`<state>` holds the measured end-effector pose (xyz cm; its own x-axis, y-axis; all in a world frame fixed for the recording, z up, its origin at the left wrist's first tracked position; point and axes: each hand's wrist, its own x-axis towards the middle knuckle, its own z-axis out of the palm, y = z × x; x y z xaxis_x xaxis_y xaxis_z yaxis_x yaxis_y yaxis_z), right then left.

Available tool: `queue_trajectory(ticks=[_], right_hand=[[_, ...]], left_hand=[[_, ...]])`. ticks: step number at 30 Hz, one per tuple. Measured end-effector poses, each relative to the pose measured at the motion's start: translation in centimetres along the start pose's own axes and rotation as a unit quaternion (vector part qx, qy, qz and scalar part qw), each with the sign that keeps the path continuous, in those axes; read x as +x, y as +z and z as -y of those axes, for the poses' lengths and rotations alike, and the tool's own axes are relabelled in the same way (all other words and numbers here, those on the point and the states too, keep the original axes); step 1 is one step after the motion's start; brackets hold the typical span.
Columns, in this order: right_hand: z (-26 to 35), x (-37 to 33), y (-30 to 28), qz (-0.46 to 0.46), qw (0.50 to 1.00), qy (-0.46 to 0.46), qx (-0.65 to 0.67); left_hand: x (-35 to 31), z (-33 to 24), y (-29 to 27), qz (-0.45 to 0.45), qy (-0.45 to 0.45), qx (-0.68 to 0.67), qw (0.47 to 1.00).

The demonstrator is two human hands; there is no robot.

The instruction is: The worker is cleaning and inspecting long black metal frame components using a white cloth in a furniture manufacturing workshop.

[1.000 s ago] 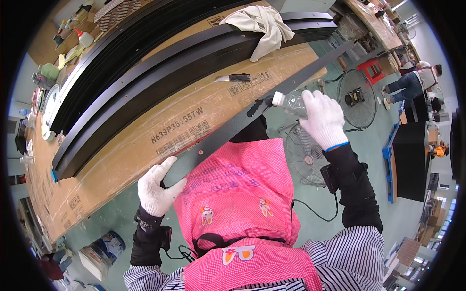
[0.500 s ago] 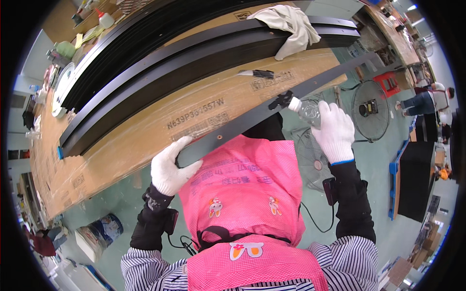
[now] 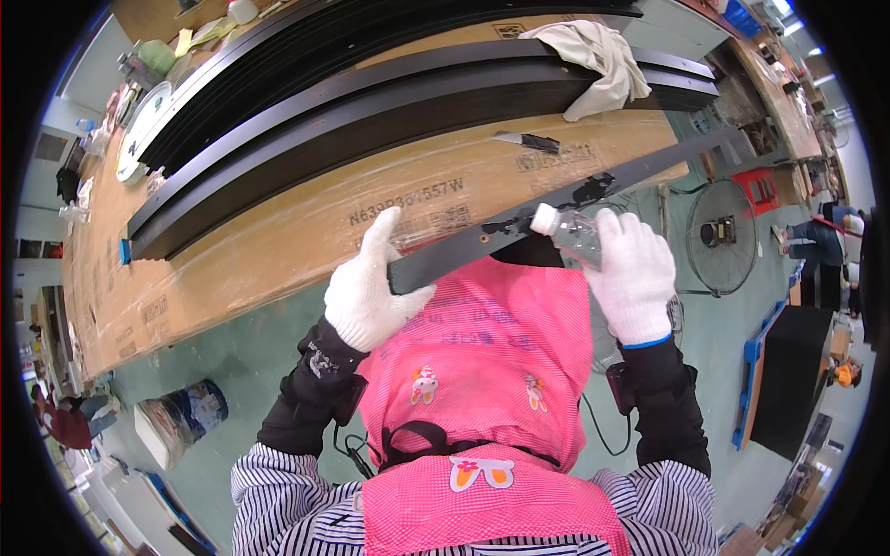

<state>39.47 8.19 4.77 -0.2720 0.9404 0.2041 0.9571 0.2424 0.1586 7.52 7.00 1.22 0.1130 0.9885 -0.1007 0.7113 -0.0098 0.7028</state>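
Observation:
A long, flat black strip [image 3: 640, 169] slants from lower left to upper right across the front edge of the cardboard-topped table. Its near end sits between thumb and fingers of my left hand [image 3: 371, 285], in a white knit glove. My gloved right hand [image 3: 635, 278] grips a small clear bottle [image 3: 578, 239], tilted with its white cap end over the strip. Glossy dark wet patches [image 3: 593, 189] mark the strip's top beside the cap. What lies under the strip's middle is partly hidden by my pink apron [image 3: 482, 324].
Behind the strip, long black profiles [image 3: 371, 102] lie stacked on the cardboard [image 3: 278, 250], with a pale cloth [image 3: 593, 65] draped over them. A knife with a black handle [image 3: 538, 143] rests nearby. Right of the table stand a round fan [image 3: 718, 232] and a red stool [image 3: 758, 190].
The bottle has moved left along the strip, toward my left hand, and a second dark wet patch now shows. In the picture, the strip and my left hand sit further right.

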Motion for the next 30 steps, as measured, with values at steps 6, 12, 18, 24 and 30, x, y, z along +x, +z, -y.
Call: queue_trajectory(ticks=[6, 12, 18, 24, 30], right_hand=[[3.3, 0.4, -1.1, -0.028, 0.999, -0.030, 0.028], [7.4, 0.6, -2.6, -0.046, 0.993, -0.092, 0.053], [3.8, 0.5, -2.9, 0.017, 0.998, -0.034, 0.055], [-6.8, 0.9, 2.1, 0.020, 0.993, 0.112, -0.041], [-14.2, 2.4, 4.6, 0.040, 0.970, 0.238, -0.025]], left_hand=[[0.2, -1.0, -0.5, 0.044, -0.003, -0.028, 0.999], [0.6, -1.6, 0.3, 0.014, 0.014, -0.009, 1.000], [0.2, -2.4, -0.6, 0.001, 0.016, 0.029, 0.999], [-0.5, -0.2, -1.8, -0.002, 0.024, 0.020, 1.000], [0.6, 2.2, -1.4, -0.018, 0.053, 0.015, 0.998]])
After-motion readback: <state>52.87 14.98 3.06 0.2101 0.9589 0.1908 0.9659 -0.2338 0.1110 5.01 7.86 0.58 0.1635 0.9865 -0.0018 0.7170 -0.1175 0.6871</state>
